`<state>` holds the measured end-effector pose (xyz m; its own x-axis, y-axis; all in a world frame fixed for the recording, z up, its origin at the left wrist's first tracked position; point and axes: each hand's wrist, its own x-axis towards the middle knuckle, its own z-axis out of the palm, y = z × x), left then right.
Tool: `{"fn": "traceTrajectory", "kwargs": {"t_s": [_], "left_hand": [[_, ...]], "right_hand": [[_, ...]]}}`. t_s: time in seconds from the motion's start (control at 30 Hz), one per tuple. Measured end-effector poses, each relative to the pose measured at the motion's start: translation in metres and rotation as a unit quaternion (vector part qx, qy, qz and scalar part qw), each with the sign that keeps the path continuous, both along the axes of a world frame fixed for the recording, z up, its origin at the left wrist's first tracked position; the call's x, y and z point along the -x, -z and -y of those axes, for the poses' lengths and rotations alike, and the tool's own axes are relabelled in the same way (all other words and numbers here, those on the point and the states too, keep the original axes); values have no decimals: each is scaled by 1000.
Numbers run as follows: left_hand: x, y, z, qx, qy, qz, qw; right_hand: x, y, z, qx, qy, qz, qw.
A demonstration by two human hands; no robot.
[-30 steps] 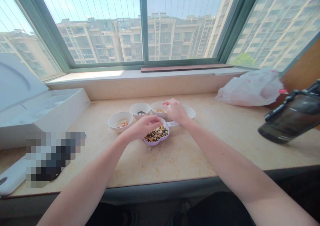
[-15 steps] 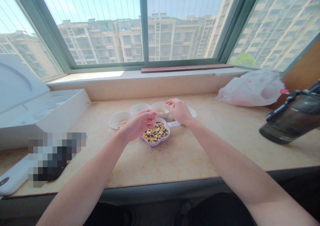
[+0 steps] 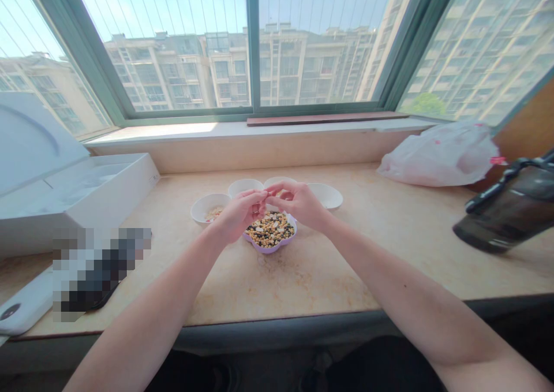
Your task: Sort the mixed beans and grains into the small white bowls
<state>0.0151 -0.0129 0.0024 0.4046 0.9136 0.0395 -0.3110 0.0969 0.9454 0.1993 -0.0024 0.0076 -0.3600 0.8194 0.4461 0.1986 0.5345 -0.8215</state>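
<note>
Because the left hand [image 3: 246, 212] and right hand [image 3: 303, 204] meet over the lilac scalloped dish [image 3: 267, 250], anything dropped would likely land inside. Their curled fingertips seem to touch; whether they pinch anything, I cannot tell. White bowls [image 3: 328, 196] arc behind the dish on the marbled countertop [image 3: 303, 282], probably for short reach. Mixed beans [image 3: 272, 230], black, yellow and pale, fill its lobed shape.

At the centre, the left hand [image 3: 241, 212] and right hand [image 3: 306, 206] partly hide the purple dish [image 3: 268, 249]; anything between them is too small to tell. The right edge crops the bottle [image 3: 506, 213].
</note>
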Motion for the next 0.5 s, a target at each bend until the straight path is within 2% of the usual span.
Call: {"fn": "traceTrajectory", "kwargs": {"t_s": [0.1,0.33,0.5], "left_hand": [[-1,1,2,3,1,-10,1000],[-3,-3,7,-15,-21,-48,998],[-3,0,5,-60,-44,-101,992]], "right_hand": [[2,2,0,-17,15,8,1000],[-3,3,0,-152,81,98,980],[-5,3,0,-177,96,135,970]]}}
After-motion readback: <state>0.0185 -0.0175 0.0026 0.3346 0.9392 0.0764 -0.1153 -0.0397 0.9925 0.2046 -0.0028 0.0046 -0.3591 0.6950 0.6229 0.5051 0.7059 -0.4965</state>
